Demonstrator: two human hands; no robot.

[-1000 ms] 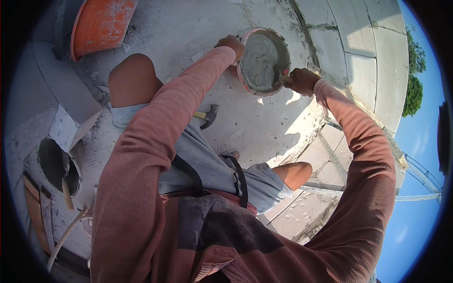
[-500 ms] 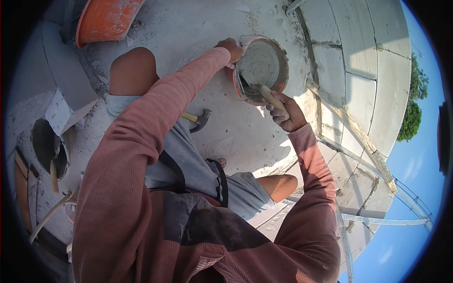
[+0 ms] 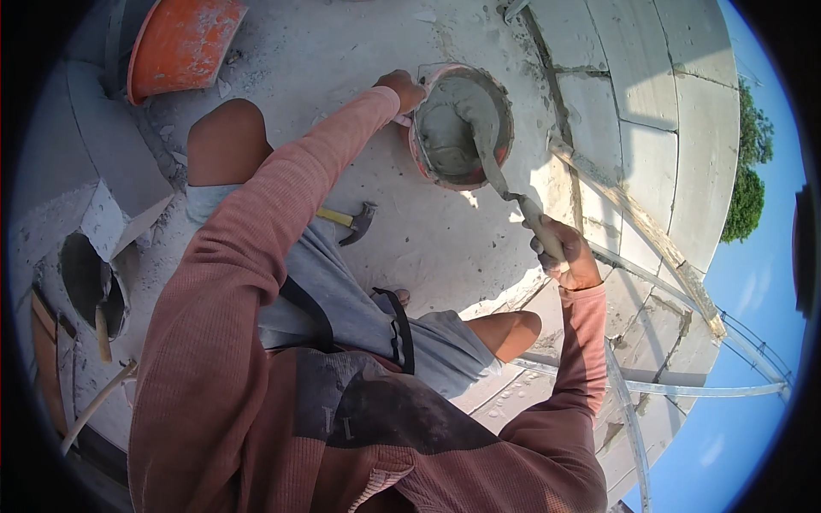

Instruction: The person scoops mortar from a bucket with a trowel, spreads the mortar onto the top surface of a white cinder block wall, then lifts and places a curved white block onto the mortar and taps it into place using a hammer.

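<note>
My left hand (image 3: 402, 90) grips the rim of a bucket (image 3: 503, 141) holding wet grey mortar (image 3: 449, 128). My right hand (image 3: 564, 248) is closed round the handle of a trowel (image 3: 540, 224); its blade, coated in grey mortar, reaches from the bucket's inside out over its near right rim. A hammer (image 3: 355, 222) with a yellow handle lies on the concrete floor (image 3: 393, 214) beside my left leg, below the bucket.
An orange tub (image 3: 180, 47) is at upper left. Cut blocks (image 3: 137, 205) and a mortar-stained container (image 3: 85, 282) with a tool lie at left. At right are a block wall (image 3: 650, 94), a leaning wooden batten (image 3: 650, 231) and metal bars (image 3: 718, 391), with sky and trees beyond.
My right hand has moved down from the bucket, drawing the mortar-coated trowel partly out of it. My left hand stays on the bucket.
</note>
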